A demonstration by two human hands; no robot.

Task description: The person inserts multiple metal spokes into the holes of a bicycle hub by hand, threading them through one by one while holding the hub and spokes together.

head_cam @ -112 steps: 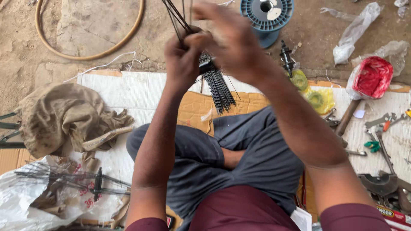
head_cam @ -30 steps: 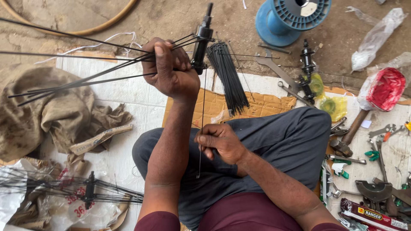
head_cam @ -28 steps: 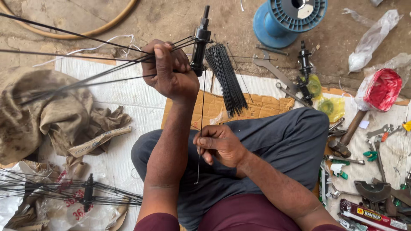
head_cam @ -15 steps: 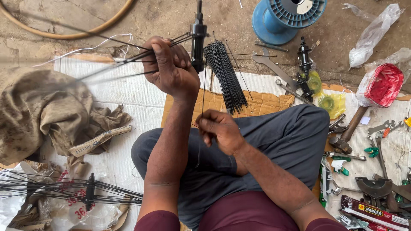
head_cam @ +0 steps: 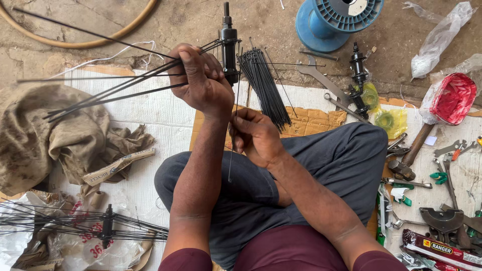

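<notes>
1. The left hand (head_cam: 201, 83) is gripping a black wheel hub (head_cam: 229, 45) held upright above the lap, the fingers (head_cam: 193, 65) closing over a fan of thin black spokes (head_cam: 115, 90) that is spreading leftward from the hub's flange.
2. The right hand (head_cam: 256, 135) is pinching 1 loose spoke (head_cam: 232, 150) between thumb and fingertips; the spoke is hanging near-vertical just below the hub.
3. Judged handling: the hub is looking compact, rigid and fairly heavy, best taken around its barrel; the spokes are appearing light, springy and slippery, so a pinch near 1 end is suiting them better than a mid-length hold.
4. Whether the loose spoke's upper end is already entering a flange hole cannot be told, as the left hand is covering that region.
5. A spoke bundle (head_cam: 263, 85) is lying on the cardboard (head_cam: 314, 120) just beyond the hands; a blue spool (head_cam: 336, 22) is standing farther off.
6. A second spoked hub (head_cam: 107, 226) is resting at lower left.
</notes>
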